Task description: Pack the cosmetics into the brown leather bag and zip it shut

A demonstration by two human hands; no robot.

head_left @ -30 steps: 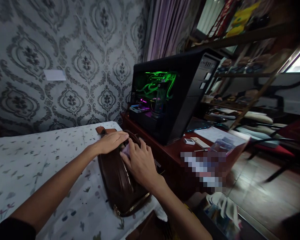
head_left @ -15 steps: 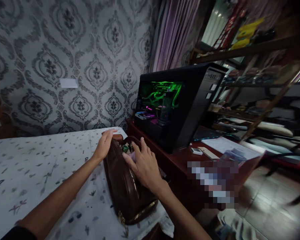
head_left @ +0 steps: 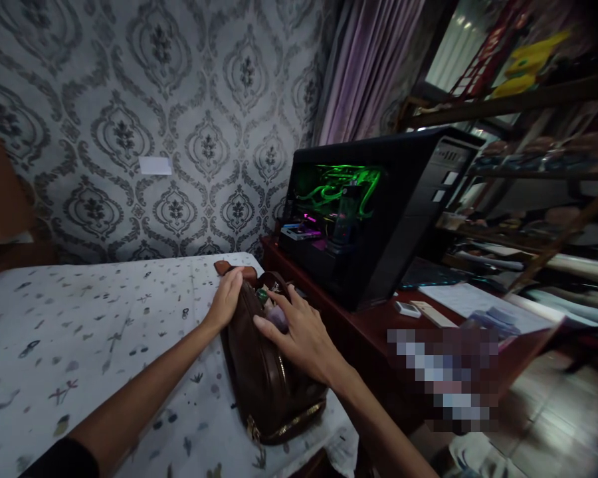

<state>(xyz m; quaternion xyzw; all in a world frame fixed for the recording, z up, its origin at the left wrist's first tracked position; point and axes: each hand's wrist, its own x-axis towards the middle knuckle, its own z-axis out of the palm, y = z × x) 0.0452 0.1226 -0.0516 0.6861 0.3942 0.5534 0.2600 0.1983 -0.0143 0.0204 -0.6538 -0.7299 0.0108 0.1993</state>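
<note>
A dark brown leather bag (head_left: 264, 378) with a gold zipper lies on its side at the near right corner of a bed covered with a white patterned sheet (head_left: 104, 332). My left hand (head_left: 225, 300) grips the far upper edge of the bag's opening. My right hand (head_left: 303, 335) rests on the top of the bag, fingers spread and pressing on the things at its mouth. Small objects, one green, show inside the opening.
A dark red desk (head_left: 379, 332) stands right beside the bed, bearing a black computer case (head_left: 379, 212) lit green inside, papers and small items. Shelves (head_left: 518, 166) fill the right. Patterned wallpaper and a curtain are behind.
My left hand has slid from the top of the bag to its far edge and closed on it. My right hand stays on the bag's mouth. The view has shifted left.
</note>
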